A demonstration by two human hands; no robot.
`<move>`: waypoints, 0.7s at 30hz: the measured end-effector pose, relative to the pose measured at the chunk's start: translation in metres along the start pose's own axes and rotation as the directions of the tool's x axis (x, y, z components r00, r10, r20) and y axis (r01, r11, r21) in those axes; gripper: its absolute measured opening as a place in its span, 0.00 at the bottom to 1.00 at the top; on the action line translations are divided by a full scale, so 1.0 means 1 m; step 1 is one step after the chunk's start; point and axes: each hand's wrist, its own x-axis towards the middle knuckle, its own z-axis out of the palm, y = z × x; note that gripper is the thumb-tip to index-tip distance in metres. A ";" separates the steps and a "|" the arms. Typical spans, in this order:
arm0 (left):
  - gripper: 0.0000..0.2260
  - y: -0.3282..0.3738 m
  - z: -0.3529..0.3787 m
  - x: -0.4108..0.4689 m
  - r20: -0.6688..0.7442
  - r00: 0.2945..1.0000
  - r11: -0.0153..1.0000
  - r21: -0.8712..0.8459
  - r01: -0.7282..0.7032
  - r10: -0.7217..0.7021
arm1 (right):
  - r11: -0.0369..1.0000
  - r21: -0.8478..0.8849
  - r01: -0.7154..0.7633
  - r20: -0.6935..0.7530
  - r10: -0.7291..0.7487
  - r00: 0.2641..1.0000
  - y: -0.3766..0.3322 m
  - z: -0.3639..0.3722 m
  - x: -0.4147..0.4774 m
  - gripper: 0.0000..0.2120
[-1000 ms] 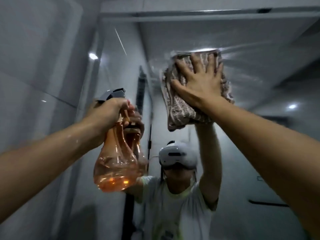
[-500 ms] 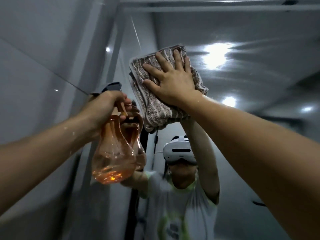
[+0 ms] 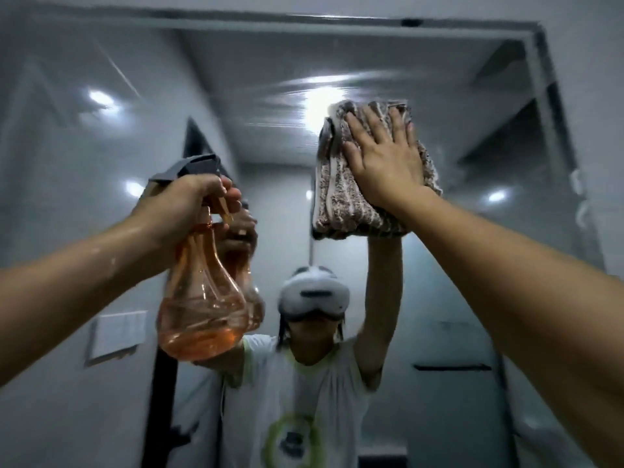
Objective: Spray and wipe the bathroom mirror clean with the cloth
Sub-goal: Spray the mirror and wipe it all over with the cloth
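The folded brown-and-cream striped terry cloth (image 3: 341, 190) sits high on the large wall mirror (image 3: 256, 106), just below its upper edge and well in from its right edge, with broad bare glass open to the left and below. The right hand (image 3: 385, 163) presses the cloth flat with fingers spread; streaky smears cross the glass above it, while the left hand (image 3: 182, 211) is wrapped around the neck of a clear orange pear-shaped spray bottle (image 3: 202, 298), apart from the cloth
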 end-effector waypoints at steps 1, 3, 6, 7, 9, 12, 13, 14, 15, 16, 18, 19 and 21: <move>0.08 -0.002 0.028 -0.003 0.033 0.999 0.999 -0.032 0.022 -0.021 | 1.000 -0.009 -0.030 0.000 0.030 1.000 0.029 -0.004 -0.008 0.24; 0.09 -0.004 0.077 -0.010 0.080 0.995 0.997 -0.045 0.061 -0.058 | 0.996 -0.020 -0.089 0.017 0.089 0.996 0.085 -0.009 -0.025 0.24; 0.09 -0.011 0.136 -0.015 0.133 0.988 0.994 -0.070 0.087 -0.077 | 0.983 -0.031 -0.180 0.023 0.181 0.983 0.153 -0.017 -0.051 0.24; 0.09 -0.013 0.151 -0.016 0.140 0.987 0.994 -0.066 0.089 -0.079 | 0.981 -0.037 -0.189 0.024 0.190 0.981 0.167 -0.018 -0.058 0.24; 0.10 -0.016 0.174 -0.020 0.150 0.986 0.995 -0.057 0.086 -0.077 | 0.984 -0.043 -0.174 0.032 0.175 0.984 0.180 -0.018 -0.064 0.24; 0.09 -0.017 0.186 -0.026 0.178 0.982 0.997 -0.042 0.067 -0.059 | 0.986 -0.002 -0.166 0.015 0.166 0.986 0.180 -0.017 -0.064 0.23; 0.09 -0.017 0.182 -0.029 0.177 0.982 0.997 -0.031 0.064 -0.058 | 0.983 0.010 -0.182 0.007 0.182 0.983 0.177 -0.016 -0.064 0.23; 0.09 -0.018 0.176 -0.029 0.170 0.984 0.997 -0.032 0.063 -0.057 | 0.978 0.023 -0.206 0.000 0.206 0.979 0.174 -0.016 -0.063 0.23; 0.09 -0.017 0.167 -0.030 0.163 0.985 0.997 -0.038 0.068 -0.061 | 0.970 0.040 -0.242 0.001 0.242 0.970 0.169 -0.015 -0.063 0.24; 0.10 -0.018 0.156 -0.028 0.158 0.985 0.996 -0.045 0.078 -0.070 | 0.959 0.054 -0.278 0.007 0.278 0.961 0.162 -0.015 -0.064 0.24; 0.10 -0.018 0.132 -0.025 0.166 0.982 0.993 -0.056 0.104 -0.093 | 0.950 0.044 -0.308 0.016 0.308 0.951 0.142 -0.014 -0.064 0.24; 0.11 -0.019 0.118 -0.024 0.174 0.979 0.992 -0.059 0.113 -0.101 | 0.955 0.033 -0.294 0.017 0.294 0.956 0.129 -0.013 -0.061 0.24; 0.11 -0.018 0.089 -0.021 0.173 0.979 0.992 -0.058 0.115 -0.103 | 0.972 0.036 -0.233 0.012 0.233 0.972 0.099 -0.012 -0.051 0.24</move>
